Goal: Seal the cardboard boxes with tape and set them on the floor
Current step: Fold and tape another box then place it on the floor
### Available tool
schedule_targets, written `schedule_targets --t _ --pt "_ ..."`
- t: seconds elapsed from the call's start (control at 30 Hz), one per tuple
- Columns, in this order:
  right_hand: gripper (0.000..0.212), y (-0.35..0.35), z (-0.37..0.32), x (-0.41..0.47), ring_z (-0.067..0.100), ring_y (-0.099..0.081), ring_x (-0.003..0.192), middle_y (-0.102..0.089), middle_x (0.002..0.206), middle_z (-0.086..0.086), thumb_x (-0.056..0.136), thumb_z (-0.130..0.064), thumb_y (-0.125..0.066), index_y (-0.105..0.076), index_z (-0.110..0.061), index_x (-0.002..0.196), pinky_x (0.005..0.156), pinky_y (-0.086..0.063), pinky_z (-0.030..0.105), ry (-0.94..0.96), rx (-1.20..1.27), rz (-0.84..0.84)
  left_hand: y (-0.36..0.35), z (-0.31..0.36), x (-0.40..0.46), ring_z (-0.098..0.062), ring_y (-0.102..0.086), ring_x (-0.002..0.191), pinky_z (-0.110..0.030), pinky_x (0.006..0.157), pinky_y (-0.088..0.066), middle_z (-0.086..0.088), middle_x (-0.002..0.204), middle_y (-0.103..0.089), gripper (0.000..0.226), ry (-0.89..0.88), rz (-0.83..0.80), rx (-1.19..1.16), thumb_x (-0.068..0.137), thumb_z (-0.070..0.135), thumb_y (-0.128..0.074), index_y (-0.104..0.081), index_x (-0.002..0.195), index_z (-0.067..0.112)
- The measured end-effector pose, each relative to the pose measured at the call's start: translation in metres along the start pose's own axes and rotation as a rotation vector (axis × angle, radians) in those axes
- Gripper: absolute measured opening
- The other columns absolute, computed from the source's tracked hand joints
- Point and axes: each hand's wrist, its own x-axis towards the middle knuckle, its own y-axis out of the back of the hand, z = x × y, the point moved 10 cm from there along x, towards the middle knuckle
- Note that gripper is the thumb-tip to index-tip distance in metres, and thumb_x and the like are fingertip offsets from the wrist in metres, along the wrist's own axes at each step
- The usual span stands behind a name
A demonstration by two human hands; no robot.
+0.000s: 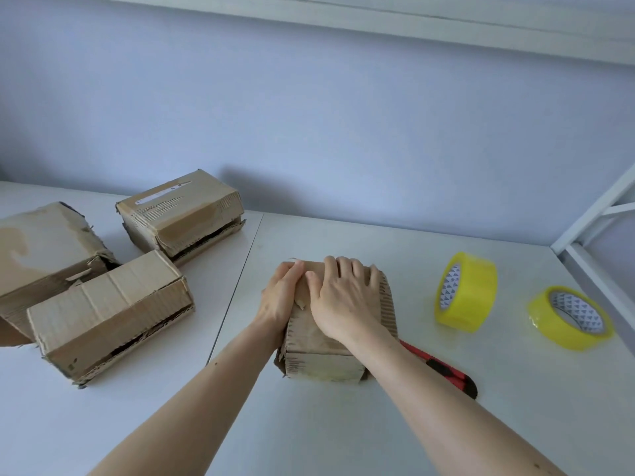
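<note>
Cardboard, brown and worn: a small box (323, 355) stands on the white table (343, 434) near the front edge, its flaps folded down. Both hands lie on its top. The left hand (280, 297) rests along the left upper edge, fingers straight and laid flat against the flap. The right hand (343, 297) presses palm-down over the top, fingers spread and extended toward the far edge. Neither hand curls round anything.

Red and black utility knife (446, 369): lying flat on the table just beside the box's right side, partly hidden under the right forearm.

Yellow tape roll (568, 317): lying flat at the right, near the table's edge. A second yellow tape roll (467, 292): standing on edge, just left of the first and a little farther back.

Three more cardboard boxes, grouped at the left, well apart from the held box: the nearest box (110, 314), flaps loosely shut with a gap along the front; a battered box (44, 255) behind it at the far left; the rear box (180, 214), bearing a label strip.

White metal frame (591, 221): at the right edge. Pale blue wall (309, 115): behind the table.
</note>
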Motion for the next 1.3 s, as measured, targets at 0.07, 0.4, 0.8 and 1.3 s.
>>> schedule_targets --t 0.07,0.4,0.8,1.3 --pt "0.059 0.003 -0.001 0.003 0.025 -0.029 0.141 -0.041 0.148 0.005 0.105 -0.049 -0.011 -0.033 -0.014 0.146 0.119 -0.010 0.054 0.007 0.011 0.004 0.003 0.000 0.001 -0.026 -0.066 0.105 -0.039 0.082 -0.054 -0.007 0.116 -0.068 0.033 0.002 0.014 0.011 0.081 0.058 -0.058 -0.070 0.098 0.033" --pt "0.068 -0.010 -0.011 -0.034 0.016 0.022 0.151 0.019 0.166 0.001 0.104 -0.050 -0.005 0.008 -0.012 0.159 0.122 0.015 0.045 0.114 0.055 -0.143 0.003 0.003 0.000 -0.027 -0.066 0.103 -0.050 0.097 -0.054 -0.010 0.114 -0.068 0.032 -0.010 0.028 0.014 0.080 0.059 -0.059 -0.072 0.090 0.032" --pt "0.088 -0.014 -0.016 -0.074 0.031 -0.047 0.139 -0.050 0.147 0.018 0.092 -0.074 -0.038 -0.054 -0.001 0.139 0.109 -0.042 0.055 0.297 -0.109 0.129 0.002 0.007 -0.007 -0.027 -0.067 0.101 -0.047 0.092 -0.056 -0.009 0.113 -0.069 0.034 0.017 0.059 0.022 0.089 0.056 -0.057 -0.068 0.103 0.027" --pt "0.080 0.021 0.039 -0.054 0.025 -0.018 0.148 -0.019 0.164 0.005 0.097 -0.066 -0.036 -0.015 -0.019 0.158 0.117 -0.026 0.044 -0.194 0.576 -0.115 0.026 -0.010 -0.033 -0.024 -0.065 0.099 -0.035 0.080 -0.051 -0.008 0.111 -0.069 0.048 0.197 0.104 -0.015 0.104 0.050 -0.042 -0.062 0.125 0.012"
